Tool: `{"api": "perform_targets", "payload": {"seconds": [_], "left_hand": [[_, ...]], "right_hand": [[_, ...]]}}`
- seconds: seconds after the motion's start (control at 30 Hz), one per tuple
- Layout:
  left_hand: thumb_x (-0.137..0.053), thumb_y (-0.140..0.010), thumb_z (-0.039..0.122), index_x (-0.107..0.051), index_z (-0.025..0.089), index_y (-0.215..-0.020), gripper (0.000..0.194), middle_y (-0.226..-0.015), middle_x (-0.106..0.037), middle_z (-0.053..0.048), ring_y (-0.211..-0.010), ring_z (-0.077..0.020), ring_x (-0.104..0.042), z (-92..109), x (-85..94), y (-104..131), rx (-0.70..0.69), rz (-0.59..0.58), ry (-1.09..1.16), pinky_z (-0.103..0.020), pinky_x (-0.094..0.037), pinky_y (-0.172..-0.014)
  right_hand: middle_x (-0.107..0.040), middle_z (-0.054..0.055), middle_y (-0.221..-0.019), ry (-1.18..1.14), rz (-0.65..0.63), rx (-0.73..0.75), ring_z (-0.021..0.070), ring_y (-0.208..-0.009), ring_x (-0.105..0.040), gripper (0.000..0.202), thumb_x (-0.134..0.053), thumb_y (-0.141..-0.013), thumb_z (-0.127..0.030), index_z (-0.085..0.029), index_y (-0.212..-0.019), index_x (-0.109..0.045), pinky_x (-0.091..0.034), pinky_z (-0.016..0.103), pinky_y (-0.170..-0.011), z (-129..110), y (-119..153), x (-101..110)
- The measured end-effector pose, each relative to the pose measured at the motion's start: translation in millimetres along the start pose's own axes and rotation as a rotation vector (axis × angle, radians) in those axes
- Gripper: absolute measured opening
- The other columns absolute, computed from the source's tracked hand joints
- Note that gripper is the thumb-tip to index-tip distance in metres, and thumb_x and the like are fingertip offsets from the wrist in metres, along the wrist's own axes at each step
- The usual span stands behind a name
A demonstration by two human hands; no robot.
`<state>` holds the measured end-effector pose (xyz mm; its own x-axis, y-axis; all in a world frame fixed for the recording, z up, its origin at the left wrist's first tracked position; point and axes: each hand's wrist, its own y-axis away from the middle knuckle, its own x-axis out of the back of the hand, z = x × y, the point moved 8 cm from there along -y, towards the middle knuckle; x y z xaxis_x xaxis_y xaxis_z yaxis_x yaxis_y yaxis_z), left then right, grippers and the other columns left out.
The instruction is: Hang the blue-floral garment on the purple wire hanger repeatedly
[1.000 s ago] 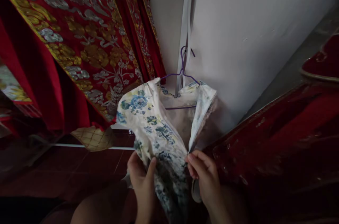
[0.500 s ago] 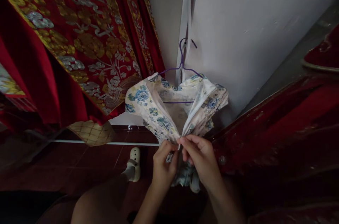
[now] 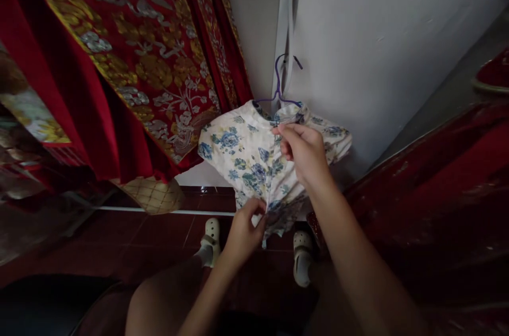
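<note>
Head: hands along garment's front edge

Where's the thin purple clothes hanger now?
In the head view, the thin purple clothes hanger is upper centre, right of the red gold-embroidered cloth, rising from the neckline of the white blue-flowered garment.

Garment: matt cloth. Clogs: matt plastic. Wall: smooth. Floor tiles: glossy.

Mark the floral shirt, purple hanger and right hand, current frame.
Floral shirt [image 3: 254, 158]: head view, on the front of the cloth.
Purple hanger [image 3: 278, 93]: head view, on the neck below the hook.
Right hand [image 3: 307, 149]: head view, on the back of the hand.
</note>
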<state>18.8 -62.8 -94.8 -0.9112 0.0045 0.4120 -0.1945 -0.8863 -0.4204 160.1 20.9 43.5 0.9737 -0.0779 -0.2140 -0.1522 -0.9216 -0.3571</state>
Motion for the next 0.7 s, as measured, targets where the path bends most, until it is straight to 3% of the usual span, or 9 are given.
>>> {"api": "perform_targets", "payload": {"seconds": [0.07,0.2,0.3,0.43,0.5,0.57,0.63,0.7], "left_hand": [[-0.06,-0.089,0.016,-0.061,0.019,-0.106,0.018,-0.1,-0.065,-0.005,-0.093,-0.0167,-0.061,26,17.0,-22,-0.125,0.052,0.005,-0.029,-0.047,-0.085],[-0.052,-0.097,0.025,-0.056,0.022,-0.131,0.034,-0.104,-0.066,-0.006,-0.089,-0.0158,-0.062,92,55.3,-81,-0.378,0.231,-0.071,-0.03,-0.048,-0.084],[-0.054,-0.097,0.032,-0.065,0.019,-0.115,0.024,-0.099,-0.067,-0.006,-0.087,-0.0167,-0.062,125,58.7,-119,-0.482,0.195,-0.184,-0.029,-0.047,-0.08],[-0.057,-0.096,0.033,-0.065,0.016,-0.085,0.021,-0.082,-0.065,-0.003,-0.08,-0.0155,-0.059,143,61.0,-132,-0.566,0.253,-0.323,-0.028,-0.046,-0.076],[-0.057,-0.096,0.031,-0.063,0.017,-0.084,0.02,-0.08,-0.063,-0.002,-0.079,-0.0143,-0.058,139,78.1,-129,-0.567,0.394,-0.295,-0.027,-0.045,-0.076],[-0.058,-0.096,0.029,-0.062,0.016,-0.084,0.018,-0.079,-0.061,0.0,-0.078,-0.0125,-0.057,123,108.5,-126,-0.525,0.59,-0.181,-0.026,-0.045,-0.075],[-0.058,-0.095,0.024,-0.061,0.014,-0.081,0.017,-0.074,-0.057,0.002,-0.074,-0.0099,-0.053,89,144.8,-125,-0.4,0.801,0.016,-0.024,-0.043,-0.072],[-0.053,-0.096,0.016,-0.057,0.014,-0.076,0.02,-0.068,-0.05,0.005,-0.068,-0.0072,-0.049,35,171.1,-122,-0.118,0.972,0.305,-0.023,-0.042,-0.073]], "right_hand": [[-0.046,-0.007,-0.048,0.024,0.016,0.038,0.0056,-0.041,-0.04,0.02,-0.064,-0.084,-0.035,-0.017,-0.078,-0.067,-0.027,0.018,-0.039,1,8,5],[-0.045,-0.007,-0.049,0.08,0.029,0.106,0.0058,-0.041,-0.038,0.02,-0.06,-0.086,-0.032,-0.018,-0.073,-0.064,-0.026,0.019,-0.04,-10,16,13],[-0.043,-0.007,-0.049,0.1,0.005,0.155,0.0069,-0.042,-0.037,0.019,-0.058,-0.088,-0.031,-0.019,-0.074,-0.063,-0.026,0.021,-0.042,-18,15,13],[-0.044,-0.005,-0.053,0.248,-0.011,0.241,0.0098,-0.049,-0.04,0.022,-0.057,-0.089,-0.033,-0.019,-0.073,-0.061,-0.028,0.024,-0.049,-5,10,12],[-0.047,-0.004,-0.055,0.385,-0.016,0.254,0.0113,-0.053,-0.044,0.024,-0.057,-0.088,-0.03,-0.019,-0.067,-0.056,-0.03,0.025,-0.052,13,10,11],[-0.048,-0.003,-0.054,0.478,-0.033,0.214,0.0117,-0.054,-0.045,0.026,-0.056,-0.085,-0.027,-0.02,-0.061,-0.051,-0.031,0.026,-0.055,35,14,12],[-0.047,-0.004,-0.054,0.491,-0.061,0.148,0.0115,-0.053,-0.044,0.026,-0.056,-0.083,-0.026,-0.02,-0.059,-0.049,-0.031,0.026,-0.055,53,22,13],[-0.046,-0.004,-0.055,0.441,-0.092,0.093,0.011,-0.053,-0.043,0.024,-0.055,-0.082,-0.027,-0.02,-0.06,-0.049,-0.031,0.025,-0.055,61,31,15]]}}
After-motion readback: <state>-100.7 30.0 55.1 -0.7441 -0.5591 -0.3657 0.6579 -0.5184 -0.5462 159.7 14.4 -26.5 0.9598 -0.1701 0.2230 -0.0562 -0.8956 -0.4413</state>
